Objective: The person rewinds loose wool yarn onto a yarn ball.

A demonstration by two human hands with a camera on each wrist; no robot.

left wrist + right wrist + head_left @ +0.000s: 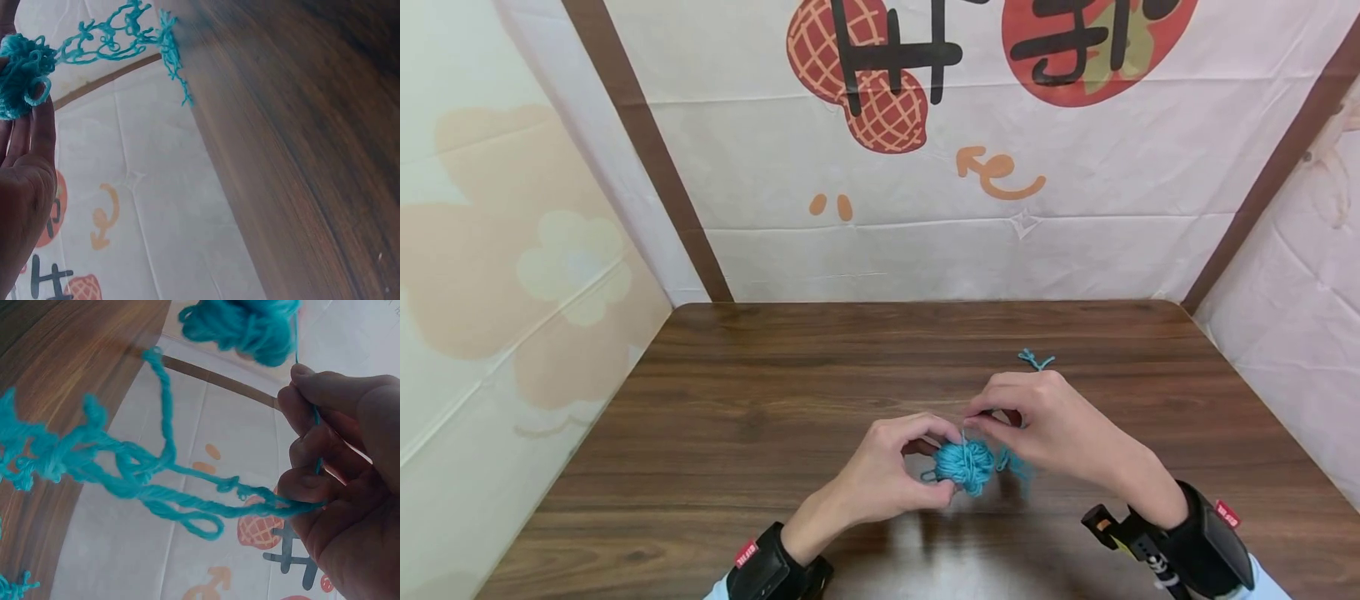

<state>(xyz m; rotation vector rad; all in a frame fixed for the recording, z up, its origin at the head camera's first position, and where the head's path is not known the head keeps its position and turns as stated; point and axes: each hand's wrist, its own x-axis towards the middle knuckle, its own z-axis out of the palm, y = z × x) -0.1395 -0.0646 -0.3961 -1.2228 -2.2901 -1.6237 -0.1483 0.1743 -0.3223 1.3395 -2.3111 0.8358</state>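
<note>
I saw the head camera look forward and down from the near side, over the dark brown wooden table [775, 375] to the white printed cloth wall [910, 192] at the far end. Both wrist cameras, low and tipped sideways, faced that same far cloth and shared the round turquoise yarn ball [965, 465], the right one closest to its knotted turquoise strands [131, 486].

Table [700, 442]: brown, wood-grained. Far sheet [940, 262]: white, creased, bearing a latticed print [887, 121] at left and a red disc [1101, 71] at right. Left sheet [482, 467] shows a pale flower [561, 267].
</note>
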